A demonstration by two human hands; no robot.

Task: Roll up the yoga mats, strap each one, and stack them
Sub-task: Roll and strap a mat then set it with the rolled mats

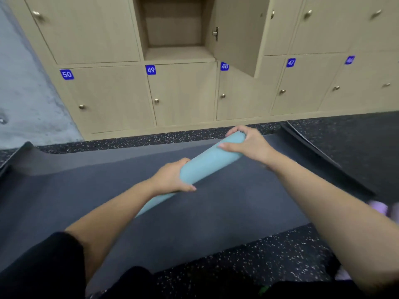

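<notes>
The light-blue mat (212, 160), already rolled but seemingly unstrapped, is clasped by the curled fingers of the left hand (172, 178) and right hand (248, 143), while the grey mat (151, 212) is left flat.

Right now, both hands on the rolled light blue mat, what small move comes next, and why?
Probably set it down to strap it: the left hand and right hand hold the rolled light blue mat above the flat dark grey mat, and no strap shows on it.

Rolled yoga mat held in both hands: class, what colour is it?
The rolled yoga mat is plain light teal, head view.
</notes>
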